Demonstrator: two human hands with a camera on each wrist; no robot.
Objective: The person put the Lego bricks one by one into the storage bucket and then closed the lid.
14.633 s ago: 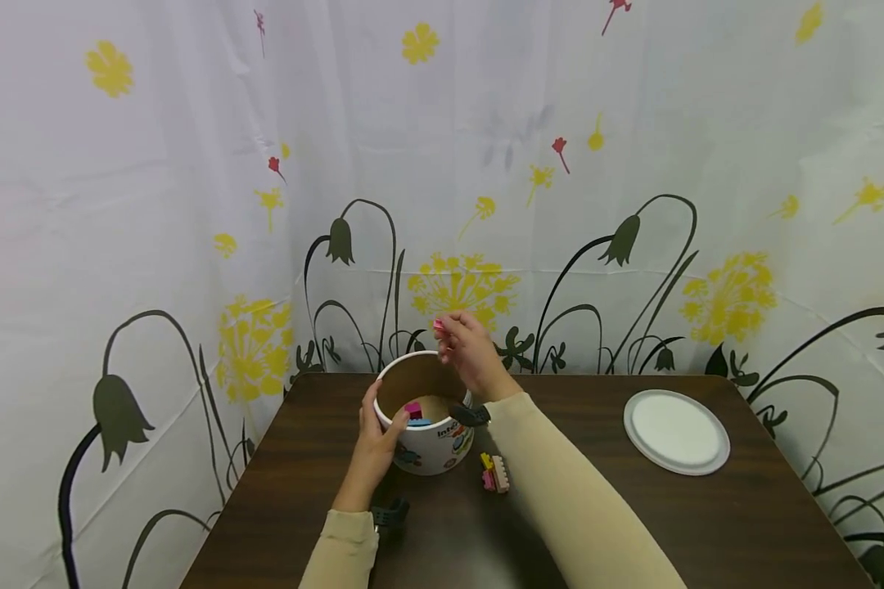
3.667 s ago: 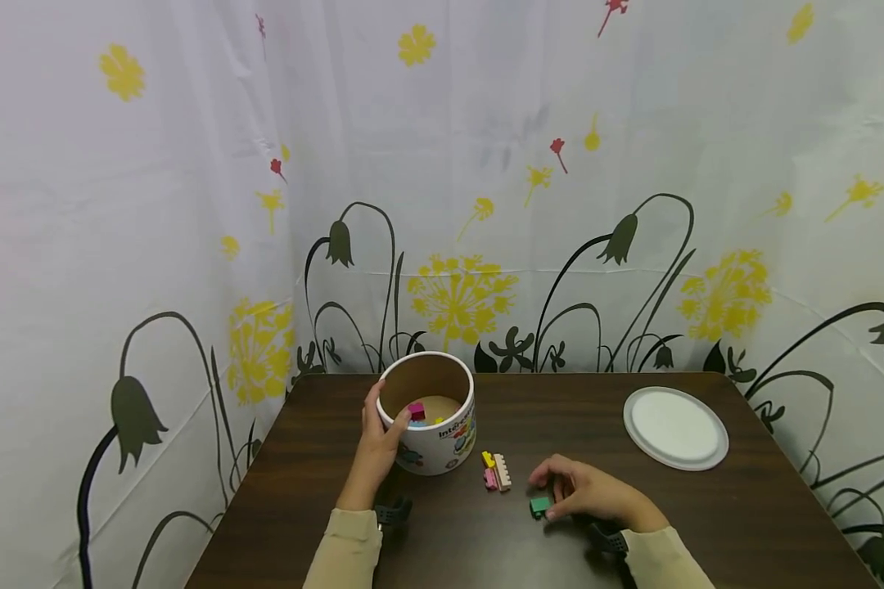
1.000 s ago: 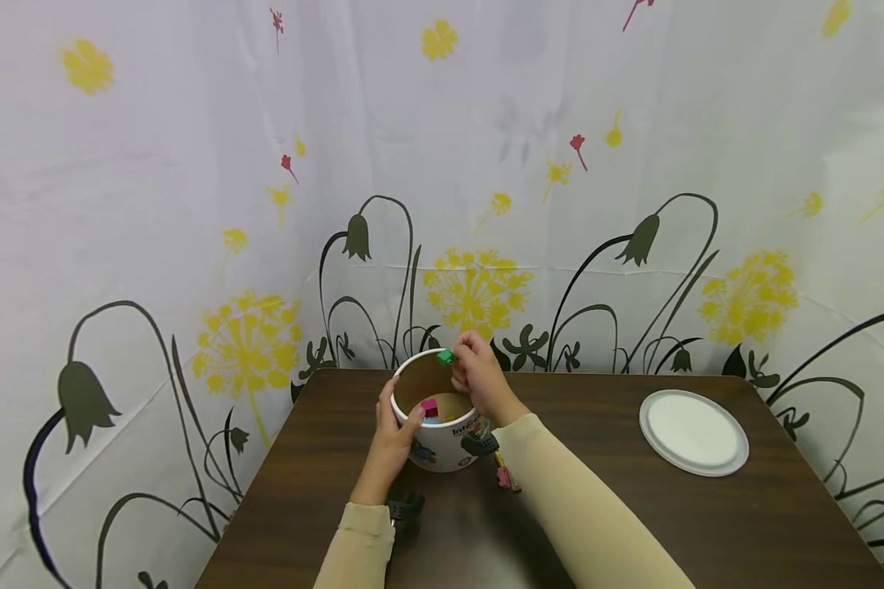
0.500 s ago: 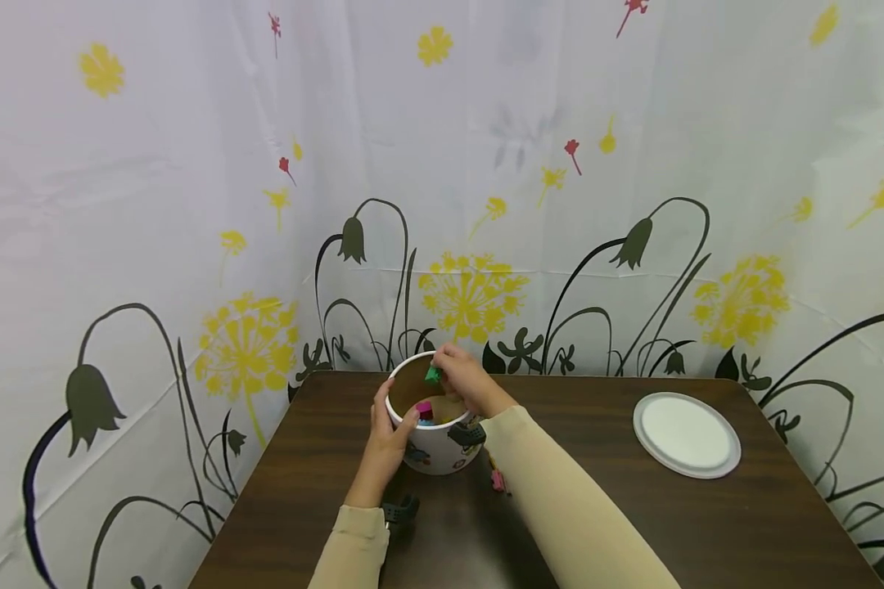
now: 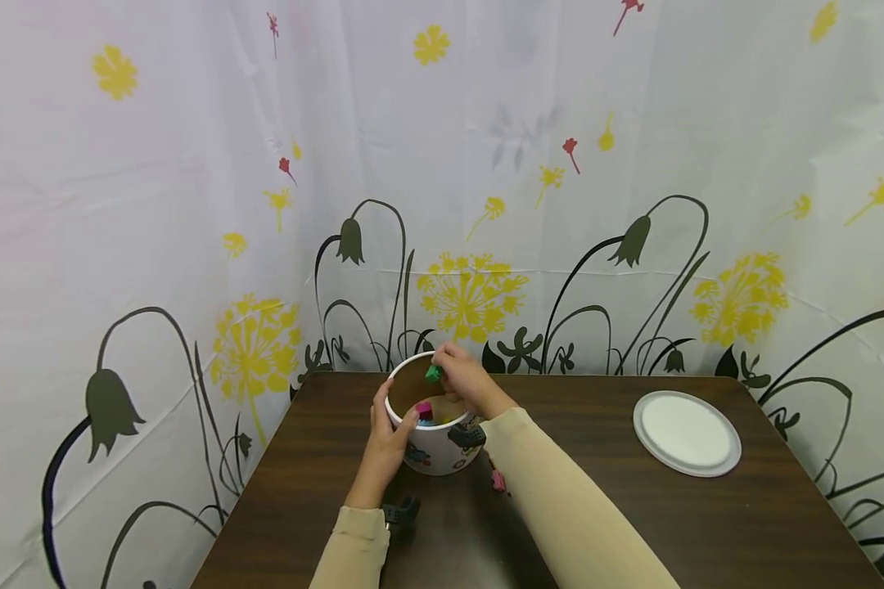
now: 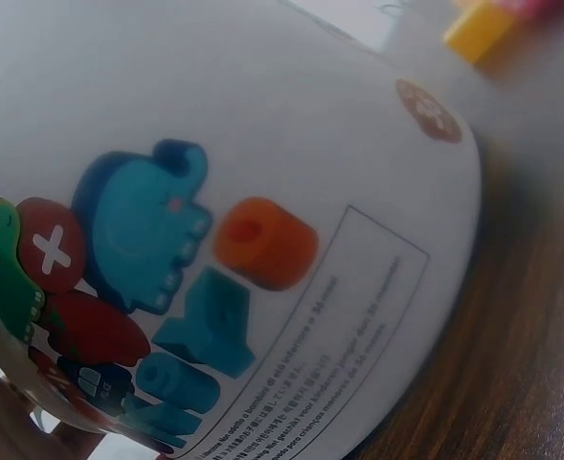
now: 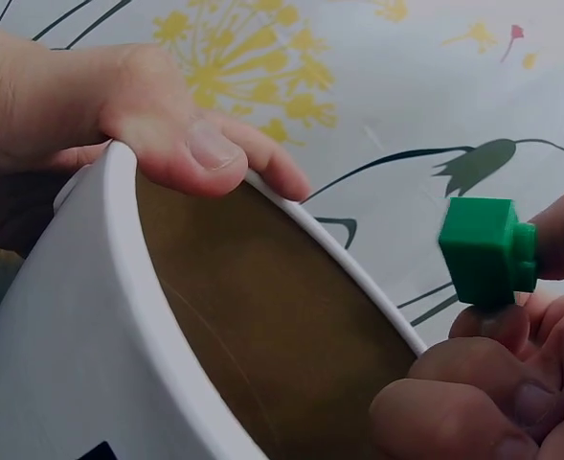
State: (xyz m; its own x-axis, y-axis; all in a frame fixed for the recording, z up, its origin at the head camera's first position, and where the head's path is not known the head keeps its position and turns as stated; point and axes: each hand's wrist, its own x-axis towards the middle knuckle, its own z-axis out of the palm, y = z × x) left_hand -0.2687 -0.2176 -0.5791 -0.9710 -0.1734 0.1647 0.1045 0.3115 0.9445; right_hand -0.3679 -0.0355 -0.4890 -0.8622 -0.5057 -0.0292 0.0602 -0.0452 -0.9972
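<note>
Flower-printed curtain backs a dark wood-grain table. Clock directions follow the head view. The right hand pinches a green toy brick between thumb and fingers, just over the mouth of a white toy bucket, toward twelve o'clock. The left hand grips the bucket's rim at eight o'clock, thumb over the edge. Inside, toward six, lie a magenta brick and, beside it, a light-blue piece. Outside, near the bucket at about five, a pink piece lies partly hidden by the right sleeve. Well apart at three rests a round white lid or plate.
</note>
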